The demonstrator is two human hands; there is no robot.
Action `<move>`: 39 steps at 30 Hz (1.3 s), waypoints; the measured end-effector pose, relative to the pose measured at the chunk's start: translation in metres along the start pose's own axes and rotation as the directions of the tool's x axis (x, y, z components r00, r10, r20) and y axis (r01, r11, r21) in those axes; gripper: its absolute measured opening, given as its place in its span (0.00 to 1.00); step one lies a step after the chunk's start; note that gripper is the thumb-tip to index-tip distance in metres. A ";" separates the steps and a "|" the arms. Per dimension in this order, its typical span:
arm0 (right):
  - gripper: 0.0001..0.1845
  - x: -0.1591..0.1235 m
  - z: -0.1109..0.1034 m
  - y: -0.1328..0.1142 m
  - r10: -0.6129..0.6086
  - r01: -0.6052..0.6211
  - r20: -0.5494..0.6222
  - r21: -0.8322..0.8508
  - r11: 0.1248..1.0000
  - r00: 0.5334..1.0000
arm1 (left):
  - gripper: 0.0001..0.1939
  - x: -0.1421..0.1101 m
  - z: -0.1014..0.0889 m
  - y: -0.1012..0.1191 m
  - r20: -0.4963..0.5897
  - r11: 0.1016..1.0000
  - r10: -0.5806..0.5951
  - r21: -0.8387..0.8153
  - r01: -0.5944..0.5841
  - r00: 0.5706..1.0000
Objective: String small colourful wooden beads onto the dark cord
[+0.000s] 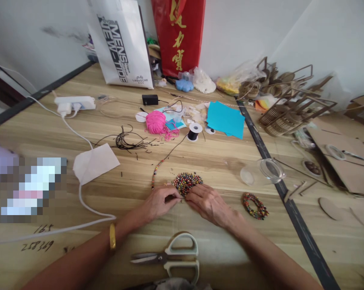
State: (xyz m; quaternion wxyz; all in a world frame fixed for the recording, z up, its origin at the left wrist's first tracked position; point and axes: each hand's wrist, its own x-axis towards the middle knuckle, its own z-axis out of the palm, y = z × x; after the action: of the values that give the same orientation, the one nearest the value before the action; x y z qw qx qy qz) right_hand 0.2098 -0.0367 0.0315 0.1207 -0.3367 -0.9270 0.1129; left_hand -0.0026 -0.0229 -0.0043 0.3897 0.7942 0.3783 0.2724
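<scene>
My left hand (159, 201) pinches the near end of a thin dark cord (170, 153) that carries a row of small coloured beads (156, 171). My right hand (209, 203) rests with curled fingers at the near edge of a pile of multicoloured beads (186, 182), its fingertips meeting the left hand's; what they pinch is too small to see. The cord runs away to a black thread spool (194, 132). A finished bead bracelet (255, 206) lies to the right of my right hand. A gold bangle (112, 237) sits on my left wrist.
Scissors (170, 257) lie near the table's front edge between my forearms. A tipped clear plastic cup (262, 172), pink yarn (155, 122), blue paper (226, 119), black cord scraps (129, 141), white paper (94, 162), a power strip (75, 103) and wooden model parts (286, 110) surround the wooden table (218, 161).
</scene>
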 end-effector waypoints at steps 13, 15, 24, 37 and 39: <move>0.10 -0.002 0.023 -0.008 -0.101 0.096 -0.034 -0.128 0.987 0.994 | 0.06 0.006 -0.011 0.014 -0.099 0.978 -0.163 -0.145 0.147 0.982; 0.10 -0.003 0.025 -0.007 -0.112 0.106 -0.035 -0.127 0.986 0.993 | 0.06 0.006 -0.010 0.014 -0.100 0.979 -0.162 -0.142 0.147 0.982; 0.08 -0.003 0.030 0.004 -0.125 0.123 -0.320 -0.029 0.992 0.939 | 0.05 0.004 -0.008 0.011 -0.074 0.985 -0.158 -0.084 0.151 0.985; 0.04 0.002 0.032 0.010 0.056 0.101 -0.439 0.327 0.940 0.896 | 0.04 0.003 -0.004 0.009 -0.035 0.991 -0.134 -0.015 0.133 0.990; 0.03 0.002 0.031 0.010 0.045 0.113 -0.427 0.338 0.934 0.903 | 0.04 0.003 -0.004 0.009 -0.029 0.991 -0.132 -0.016 0.131 0.991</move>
State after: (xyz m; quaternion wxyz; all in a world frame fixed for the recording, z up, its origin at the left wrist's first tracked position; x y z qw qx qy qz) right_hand 0.2051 -0.0321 -0.0008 0.3816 -0.3095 -0.8479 0.1993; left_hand 0.0001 -0.0225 0.0056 0.4067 0.7605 0.4338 0.2609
